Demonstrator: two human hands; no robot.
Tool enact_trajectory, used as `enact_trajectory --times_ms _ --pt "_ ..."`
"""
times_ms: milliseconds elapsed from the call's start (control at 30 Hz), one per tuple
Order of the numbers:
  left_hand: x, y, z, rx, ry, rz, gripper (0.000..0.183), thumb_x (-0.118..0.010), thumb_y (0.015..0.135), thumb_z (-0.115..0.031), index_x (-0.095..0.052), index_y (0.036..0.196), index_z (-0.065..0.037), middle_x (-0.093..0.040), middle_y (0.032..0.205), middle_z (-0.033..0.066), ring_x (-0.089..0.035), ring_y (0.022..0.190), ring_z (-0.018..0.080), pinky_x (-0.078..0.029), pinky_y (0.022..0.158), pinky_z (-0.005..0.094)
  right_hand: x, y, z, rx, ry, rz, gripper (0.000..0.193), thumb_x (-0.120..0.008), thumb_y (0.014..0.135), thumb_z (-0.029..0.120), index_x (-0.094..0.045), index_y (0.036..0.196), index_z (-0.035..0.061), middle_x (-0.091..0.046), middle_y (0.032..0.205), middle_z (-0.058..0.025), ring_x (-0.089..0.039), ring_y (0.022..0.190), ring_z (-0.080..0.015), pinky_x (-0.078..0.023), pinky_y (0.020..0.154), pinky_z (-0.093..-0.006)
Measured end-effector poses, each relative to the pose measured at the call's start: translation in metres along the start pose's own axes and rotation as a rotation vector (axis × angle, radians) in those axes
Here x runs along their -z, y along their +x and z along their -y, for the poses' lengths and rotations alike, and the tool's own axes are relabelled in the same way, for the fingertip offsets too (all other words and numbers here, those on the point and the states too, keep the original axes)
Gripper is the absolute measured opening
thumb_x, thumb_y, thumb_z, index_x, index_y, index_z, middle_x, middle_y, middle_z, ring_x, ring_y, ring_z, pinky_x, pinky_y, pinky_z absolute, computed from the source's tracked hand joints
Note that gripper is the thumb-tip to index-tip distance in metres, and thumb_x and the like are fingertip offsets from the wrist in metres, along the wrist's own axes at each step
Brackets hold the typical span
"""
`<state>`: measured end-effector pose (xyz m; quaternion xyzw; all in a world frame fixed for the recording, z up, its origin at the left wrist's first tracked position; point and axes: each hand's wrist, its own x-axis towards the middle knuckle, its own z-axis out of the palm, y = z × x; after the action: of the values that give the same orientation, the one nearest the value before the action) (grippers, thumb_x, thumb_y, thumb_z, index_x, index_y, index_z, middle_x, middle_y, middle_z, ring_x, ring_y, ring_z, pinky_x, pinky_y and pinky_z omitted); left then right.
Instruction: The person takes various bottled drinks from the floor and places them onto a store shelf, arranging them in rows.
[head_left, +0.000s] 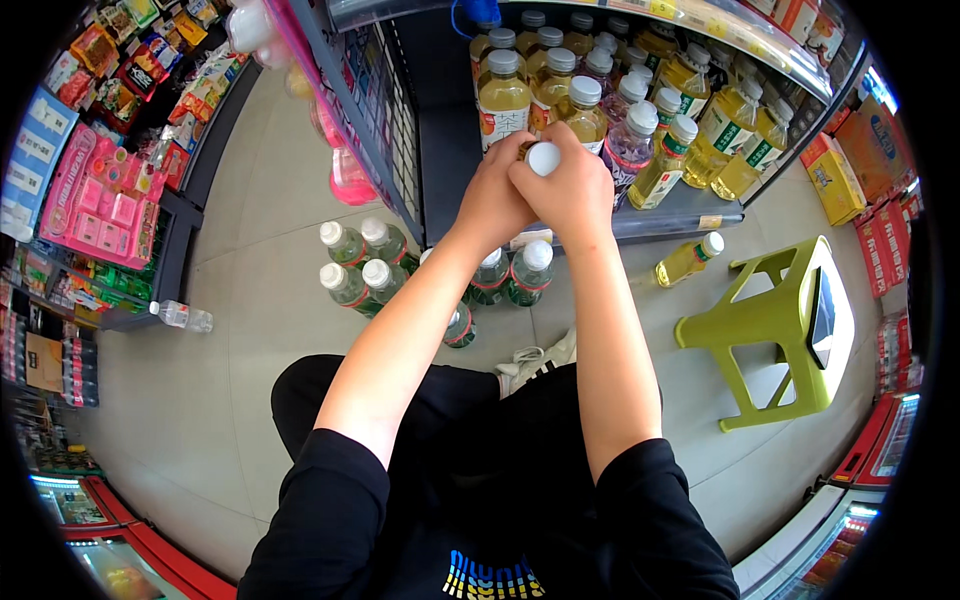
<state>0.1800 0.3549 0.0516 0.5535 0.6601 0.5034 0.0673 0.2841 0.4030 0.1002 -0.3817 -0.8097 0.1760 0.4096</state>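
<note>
at upper centre of frame, left hand [492, 200] and right hand [583, 195], curled closed, grip a white-capped bottle [543, 158] between them, long axis nearly end-on.

One bottle [543, 158] sits between the left hand [495, 195] and right hand [575, 185], before bottle rows [506, 103] on the shelf [670, 226]. On the floor [240, 320], a bottle group [346, 286] is left; a lone bottle [684, 263] and a stool [796, 305] right.

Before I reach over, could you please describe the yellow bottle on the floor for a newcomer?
Find the green stool. On the floor between it and the shelf is the white-capped yellow bottle. It sits by itself, while the shelf bottles are packed together.
</note>
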Motion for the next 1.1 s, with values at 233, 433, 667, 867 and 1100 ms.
enact_trajectory --times_ms 233,433,667,867,1100 --pt "0.023 -0.01 -0.02 -0.174 -0.026 -0.152 0.063 -0.083 0.07 -0.016 -0.052 0.124 -0.007 -0.058 0.122 0.0182 -0.057 0.117 0.0391 -0.049 0.096 0.0426 0.017 -0.007 0.026 0.14 0.123 -0.076 0.037 -0.073 0.067 0.033 -0.07 0.097 0.0123 -0.071 0.079 -0.0165 -0.07 0.076 -0.0385 -0.056 0.069 -0.0449" --pt "0.074 -0.028 -0.071 -0.427 -0.03 -0.211 0.078 -0.092 0.063 -0.018 -0.051 0.129 -0.007 -0.061 0.122 0.0156 -0.061 0.113 0.0334 -0.05 0.096 0.0403 0.072 -0.024 0.076 0.423 0.284 -0.241 0.031 -0.081 0.068 0.02 -0.071 0.094 0.0063 -0.069 0.076 -0.0075 -0.068 0.066 -0.0178 -0.054 0.062 -0.0287" --pt "0.145 -0.094 -0.104 -0.322 0.154 -0.153 0.08 -0.093 0.06 -0.019 -0.055 0.128 -0.003 -0.061 0.121 0.0121 -0.064 0.108 0.0283 -0.051 0.093 0.0394 0.08 -0.058 0.117 0.557 0.611 -0.143 0.033 -0.082 0.065 0.026 -0.059 0.081 0.0082 -0.062 0.063 -0.0094 -0.066 0.06 -0.0311 -0.05 0.051 -0.0392" --pt "0.199 -0.157 -0.091 -0.035 0.261 -0.206 0.083 -0.092 0.063 -0.017 -0.051 0.133 -0.002 -0.061 0.123 0.0117 -0.064 0.111 0.0244 -0.051 0.095 0.0364 0.043 -0.083 0.138 0.593 0.827 0.204 0.031 -0.079 0.075 0.028 -0.064 0.089 0.0057 -0.065 0.069 -0.0116 -0.067 0.067 -0.0331 -0.053 0.058 -0.0423" --pt "0.256 -0.191 -0.014 0.354 0.131 -0.447 0.079 -0.09 0.07 -0.01 -0.047 0.137 -0.001 -0.062 0.124 0.0121 -0.064 0.112 0.0221 -0.053 0.097 0.0365 0.045 -0.055 0.111 0.44 0.723 0.207 0.014 -0.075 0.086 0.014 -0.073 0.097 0.0052 -0.036 0.059 0.0053 -0.033 0.054 -0.0029 -0.027 0.049 -0.0234"
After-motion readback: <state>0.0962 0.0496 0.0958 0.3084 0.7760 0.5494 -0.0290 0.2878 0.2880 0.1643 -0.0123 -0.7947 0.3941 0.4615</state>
